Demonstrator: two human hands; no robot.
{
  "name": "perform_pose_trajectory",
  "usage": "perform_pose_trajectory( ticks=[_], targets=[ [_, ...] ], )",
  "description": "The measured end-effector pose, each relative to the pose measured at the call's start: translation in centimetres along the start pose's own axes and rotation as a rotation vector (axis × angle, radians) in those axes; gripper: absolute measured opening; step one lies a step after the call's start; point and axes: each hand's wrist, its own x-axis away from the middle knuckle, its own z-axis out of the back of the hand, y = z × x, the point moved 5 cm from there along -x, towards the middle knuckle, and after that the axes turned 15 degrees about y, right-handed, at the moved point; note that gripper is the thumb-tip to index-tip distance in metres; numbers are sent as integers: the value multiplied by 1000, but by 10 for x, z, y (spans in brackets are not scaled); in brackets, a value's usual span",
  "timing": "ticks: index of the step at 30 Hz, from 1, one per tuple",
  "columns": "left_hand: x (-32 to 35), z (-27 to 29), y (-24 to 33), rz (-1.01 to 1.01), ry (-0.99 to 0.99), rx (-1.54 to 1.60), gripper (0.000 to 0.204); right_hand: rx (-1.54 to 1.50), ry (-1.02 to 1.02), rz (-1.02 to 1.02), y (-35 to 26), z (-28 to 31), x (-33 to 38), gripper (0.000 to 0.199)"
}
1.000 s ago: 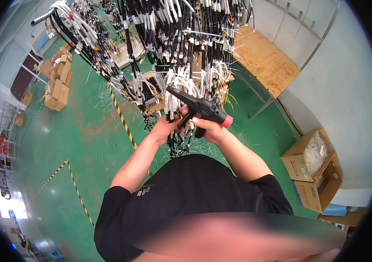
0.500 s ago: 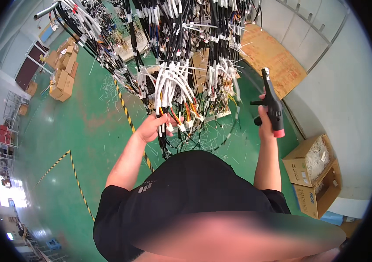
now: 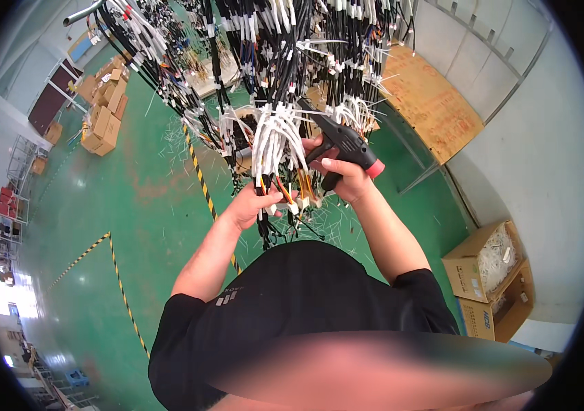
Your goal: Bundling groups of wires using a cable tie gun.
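My left hand (image 3: pixel 249 205) is closed round the lower part of a wire bundle (image 3: pixel 270 140), where white-sleeved strands give way to red, yellow and black wires. White connectors (image 3: pixel 293 207) hang beside its fingers. In my right hand (image 3: pixel 348 179) is a black cable tie gun (image 3: pixel 341 142) with a red end cap, gripped by the handle. Its nose points up and left against the wires just right of that bundle, and the tip is partly lost among them. Thin white cable tie tails stick out from the hanging harnesses (image 3: pixel 237 41) around both hands.
A wooden board on a metal-legged table (image 3: pixel 436 103) stands at the right by the wall. Open cartons (image 3: pixel 487 267), one full of white scraps, sit at the lower right. Cut tie ends (image 3: pixel 354 229) litter the green floor. More cartons (image 3: pixel 103 130) are stacked far left.
My right hand has swung the cable tie gun from the right side inward and left to the wire bundle, tilting its nose leftward. My left hand keeps its hold, shifted slightly.
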Motion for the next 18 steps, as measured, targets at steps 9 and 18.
perform_pose_trajectory(
  ticks=[9, 18],
  targets=[
    [0, 15, 4, -54, 122, 35, 21, 456, 168, 372, -25, 23, -10, 45],
    [-8, 38, -6, 16, -18, 115, 37, 405, 159, 296, -60, 23, -55, 43]
  ],
)
